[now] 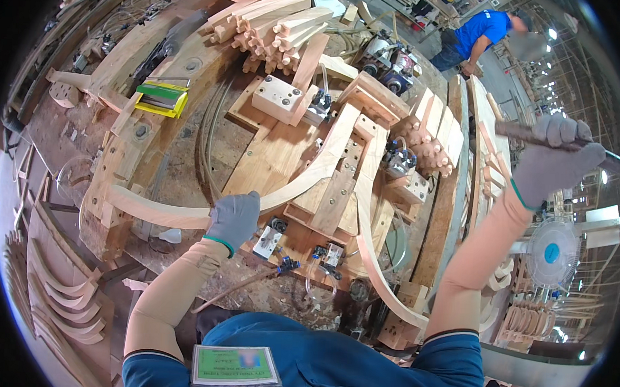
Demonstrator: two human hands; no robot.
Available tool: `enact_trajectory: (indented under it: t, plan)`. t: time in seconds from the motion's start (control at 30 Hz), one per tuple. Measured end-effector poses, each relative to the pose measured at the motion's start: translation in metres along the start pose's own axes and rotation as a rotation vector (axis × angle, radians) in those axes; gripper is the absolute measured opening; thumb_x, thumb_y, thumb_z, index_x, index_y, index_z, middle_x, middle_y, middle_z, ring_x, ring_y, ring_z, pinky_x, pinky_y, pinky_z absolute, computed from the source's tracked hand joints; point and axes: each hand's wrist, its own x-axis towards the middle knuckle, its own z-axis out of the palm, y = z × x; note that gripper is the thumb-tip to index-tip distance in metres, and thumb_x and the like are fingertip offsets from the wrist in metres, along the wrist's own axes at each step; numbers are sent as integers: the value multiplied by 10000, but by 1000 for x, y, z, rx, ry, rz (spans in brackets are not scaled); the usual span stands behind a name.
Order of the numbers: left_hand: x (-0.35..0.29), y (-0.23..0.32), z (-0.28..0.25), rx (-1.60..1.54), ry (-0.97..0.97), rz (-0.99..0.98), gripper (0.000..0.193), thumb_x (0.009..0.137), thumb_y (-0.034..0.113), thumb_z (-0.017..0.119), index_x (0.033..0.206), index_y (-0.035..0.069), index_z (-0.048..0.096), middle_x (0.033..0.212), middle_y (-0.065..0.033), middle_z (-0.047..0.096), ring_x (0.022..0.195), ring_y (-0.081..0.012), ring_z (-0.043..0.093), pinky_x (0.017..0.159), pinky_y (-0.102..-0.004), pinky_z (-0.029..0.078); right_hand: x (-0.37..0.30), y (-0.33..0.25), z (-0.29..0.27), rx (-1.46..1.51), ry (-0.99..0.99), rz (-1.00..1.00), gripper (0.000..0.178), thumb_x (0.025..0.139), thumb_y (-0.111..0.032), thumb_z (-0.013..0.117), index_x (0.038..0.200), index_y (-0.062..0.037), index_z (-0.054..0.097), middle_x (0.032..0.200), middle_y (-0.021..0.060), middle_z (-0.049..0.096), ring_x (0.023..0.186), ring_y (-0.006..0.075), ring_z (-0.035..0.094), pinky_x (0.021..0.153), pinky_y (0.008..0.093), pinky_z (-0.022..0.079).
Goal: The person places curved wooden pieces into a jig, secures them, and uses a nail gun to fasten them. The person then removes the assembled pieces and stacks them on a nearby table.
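My left hand (234,218), in a grey glove, is closed round a long curved wooden piece (164,215). That piece sweeps from the bench's left side up into a wooden jig (274,154). A second curved wooden piece (376,269) runs from the jig down to the lower right. My right hand (557,159), also gloved, is raised high on the right, well away from the jig. It grips a dark, bar-shaped tool (520,132) whose exact kind I cannot make out. Small pneumatic clamps (270,237) on blocks stand about the jig.
Stacked wooden parts with round tenons (282,30) lie at the back; more (430,136) lie right of the jig. A yellow-green box (163,99) rests on the left beam. Hoses (212,130) cross the bench. Beyond are a fan (551,252) and a person in blue (479,35).
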Motion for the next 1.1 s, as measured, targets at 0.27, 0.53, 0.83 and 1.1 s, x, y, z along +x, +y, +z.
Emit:
enact_trajectory:
  t: [0.27, 0.53, 0.83, 1.1]
  plan:
    - [-2, 0, 7, 54, 23, 48, 100, 791, 139, 535, 844, 57, 555, 704, -147, 645, 650, -314, 663, 546, -409, 516, -202, 146, -42, -1353, -517, 695, 120, 865, -137, 494, 944, -52, 524, 752, 116, 537, 673, 231, 539, 601, 329, 443]
    - [4, -3, 11, 5, -9, -9, 151, 770, 160, 580, 870, 53, 542, 720, -138, 643, 693, -330, 660, 598, -441, 515, -59, -38, -18, -366, 323, 225, 390, 958, -470, 413, 871, -102, 511, 611, -9, 440, 529, 119, 439, 489, 282, 371]
    - [2, 0, 4, 19, -54, -52, 100, 783, 115, 534, 848, 45, 563, 758, -167, 655, 718, -337, 664, 603, -435, 519, -173, 104, -99, -1125, 13, 364, 383, 983, -397, 314, 903, -82, 515, 699, 30, 464, 583, 157, 430, 570, 302, 383]
    - [-9, -8, 2, 45, -51, -83, 104, 788, 121, 529, 854, 48, 563, 749, -162, 651, 706, -341, 660, 600, -435, 519, -139, -1, -32, -514, 310, 761, 295, 970, -365, 407, 852, -107, 491, 572, -30, 401, 392, 60, 368, 331, 230, 296]
